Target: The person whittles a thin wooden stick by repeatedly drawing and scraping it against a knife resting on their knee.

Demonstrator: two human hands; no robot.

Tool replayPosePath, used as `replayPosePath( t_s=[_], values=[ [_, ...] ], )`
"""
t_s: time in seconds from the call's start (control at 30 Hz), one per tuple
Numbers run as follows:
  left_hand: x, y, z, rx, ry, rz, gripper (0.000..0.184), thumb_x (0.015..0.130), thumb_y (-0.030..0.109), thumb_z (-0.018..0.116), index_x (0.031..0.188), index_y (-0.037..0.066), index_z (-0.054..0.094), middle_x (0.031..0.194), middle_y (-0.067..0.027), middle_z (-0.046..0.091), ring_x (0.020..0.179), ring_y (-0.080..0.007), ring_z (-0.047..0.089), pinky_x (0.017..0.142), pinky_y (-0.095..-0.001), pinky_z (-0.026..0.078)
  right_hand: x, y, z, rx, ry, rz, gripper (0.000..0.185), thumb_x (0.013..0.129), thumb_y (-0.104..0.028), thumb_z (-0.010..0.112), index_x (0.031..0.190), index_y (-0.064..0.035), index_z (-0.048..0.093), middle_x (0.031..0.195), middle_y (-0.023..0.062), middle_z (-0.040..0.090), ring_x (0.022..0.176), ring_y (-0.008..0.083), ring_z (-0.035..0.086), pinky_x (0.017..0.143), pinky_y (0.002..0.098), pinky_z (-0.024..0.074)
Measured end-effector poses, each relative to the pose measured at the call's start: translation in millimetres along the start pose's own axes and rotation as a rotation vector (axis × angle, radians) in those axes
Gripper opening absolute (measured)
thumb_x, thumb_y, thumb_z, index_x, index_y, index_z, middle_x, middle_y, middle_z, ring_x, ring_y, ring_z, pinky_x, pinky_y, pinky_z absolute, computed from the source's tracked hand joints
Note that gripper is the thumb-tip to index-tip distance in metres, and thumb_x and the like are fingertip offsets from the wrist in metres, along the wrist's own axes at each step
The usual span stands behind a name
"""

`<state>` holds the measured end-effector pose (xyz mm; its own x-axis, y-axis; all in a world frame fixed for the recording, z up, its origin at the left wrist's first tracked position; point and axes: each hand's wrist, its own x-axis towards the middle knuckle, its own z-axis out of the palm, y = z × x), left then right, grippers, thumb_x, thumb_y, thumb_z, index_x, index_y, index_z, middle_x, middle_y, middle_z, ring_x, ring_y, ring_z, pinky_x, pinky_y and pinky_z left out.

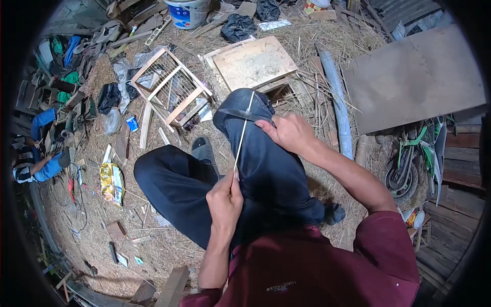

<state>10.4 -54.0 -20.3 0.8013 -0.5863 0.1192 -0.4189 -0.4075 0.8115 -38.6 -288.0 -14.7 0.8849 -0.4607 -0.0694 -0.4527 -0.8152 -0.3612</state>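
Observation:
A thin pale stick (242, 142) lies lengthwise over my raised right thigh and knee. My left hand (225, 198) pinches its lower end between thumb and fingers. A dark flat strip or blade (232, 113) crosses the stick near the knee. My right hand (289, 132) is closed round the near end of this dark piece, with the thumb pointing toward the stick. What the dark piece is cannot be made out against the dark trousers.
A wooden frame with thin bars (171, 87) and a wooden box (254, 62) stand ahead. A large board (415, 77) leans above a green motorcycle (422, 143) at right. A bamboo pole (335, 97) lies between. Another person (43, 153) sits far left.

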Motion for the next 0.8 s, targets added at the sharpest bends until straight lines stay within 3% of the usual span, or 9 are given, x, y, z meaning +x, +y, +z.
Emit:
replayPosePath(
  t_s=[0.17, 0.27, 0.3, 0.4, 0.53, 0.7, 0.8],
  values=[
    [-44.8, -11.5, -26.4, 0.030, 0.015, -0.076, 0.013, 0.088, 0.001, 0.063, 0.099, -0.005, 0.068, 0.068, -0.0189, 0.062, 0.054, -0.0248, 0.061, 0.050, -0.0338, 0.045, -1.1, 14.4, 5.1, -0.008, 0.060, 0.082, 0.070, 0.096, -0.058, 0.042, 0.067, 0.0015, 0.066, 0.063, 0.0249, 0.063, 0.062, 0.0428, 0.065, 0.057, 0.0504, 0.0527],
    [-36.7, -6.1, -35.3, 0.040, -0.027, -0.255, 0.018, 0.089, 0.006, 0.066, 0.101, -0.008, 0.069, 0.083, -0.0221, 0.070, 0.073, -0.0207, 0.071, 0.064, -0.0299, 0.051, -4.1, 22.3, 7.8, 0.081, 0.039, 0.087, 0.070, 0.096, -0.058, 0.042, 0.070, 0.0021, 0.067, 0.064, 0.0255, 0.063, 0.064, 0.0440, 0.065, 0.059, 0.0513, 0.0523],
    [-27.2, -4.5, -32.7, 0.041, -0.008, -0.206, 0.018, 0.089, 0.006, 0.065, 0.102, -0.007, 0.068, 0.081, -0.0223, 0.069, 0.071, -0.0186, 0.070, 0.062, -0.0293, 0.050, -3.5, 18.6, 4.7, 0.092, 0.016, 0.092, 0.070, 0.096, -0.059, 0.042, 0.071, 0.0021, 0.067, 0.063, 0.0256, 0.063, 0.064, 0.0443, 0.065, 0.060, 0.0515, 0.0523],
    [13.8, -1.1, -8.1, -0.051, 0.073, 0.016, 0.013, 0.090, 0.004, 0.062, 0.098, -0.005, 0.067, 0.069, -0.0224, 0.061, 0.054, -0.0320, 0.061, 0.051, -0.0349, 0.045, -5.6, 9.8, -3.2, 0.114, -0.017, 0.082, 0.070, 0.095, -0.060, 0.044, 0.072, 0.0018, 0.067, 0.063, 0.0261, 0.062, 0.064, 0.0450, 0.065, 0.060, 0.0518, 0.0522],
    [63.6, 20.1, 17.8, -0.049, -0.028, -0.008, 0.012, 0.090, 0.006, 0.058, 0.084, -0.003, 0.061, 0.069, -0.0247, 0.057, 0.064, -0.0425, 0.059, 0.053, -0.0427, 0.044, -1.0, -4.9, -5.7, 0.077, 0.025, 0.014, 0.071, 0.092, -0.063, 0.046, 0.066, 0.0003, 0.066, 0.060, 0.0260, 0.061, 0.062, 0.0446, 0.064, 0.058, 0.0510, 0.0524],
    [54.8, 17.7, 24.0, -0.003, -0.049, -0.037, 0.009, 0.090, 0.005, 0.057, 0.089, -0.002, 0.063, 0.071, -0.0230, 0.061, 0.065, -0.0399, 0.062, 0.056, -0.0433, 0.047, 4.7, 0.4, -3.5, 0.021, 0.004, 0.002, 0.070, 0.093, -0.061, 0.047, 0.064, -0.0007, 0.065, 0.057, 0.0252, 0.059, 0.060, 0.0441, 0.063, 0.057, 0.0513, 0.0514],
    [39.0, 8.8, 23.1, -0.056, 0.038, 0.068, 0.010, 0.090, 0.004, 0.057, 0.093, -0.002, 0.064, 0.075, -0.0223, 0.063, 0.067, -0.0379, 0.064, 0.057, -0.0409, 0.048, 6.6, -0.6, -6.9, -0.017, -0.018, -0.008, 0.070, 0.093, -0.061, 0.047, 0.063, -0.0005, 0.064, 0.056, 0.0250, 0.058, 0.059, 0.0433, 0.063, 0.055, 0.0508, 0.0511]
  ],
)
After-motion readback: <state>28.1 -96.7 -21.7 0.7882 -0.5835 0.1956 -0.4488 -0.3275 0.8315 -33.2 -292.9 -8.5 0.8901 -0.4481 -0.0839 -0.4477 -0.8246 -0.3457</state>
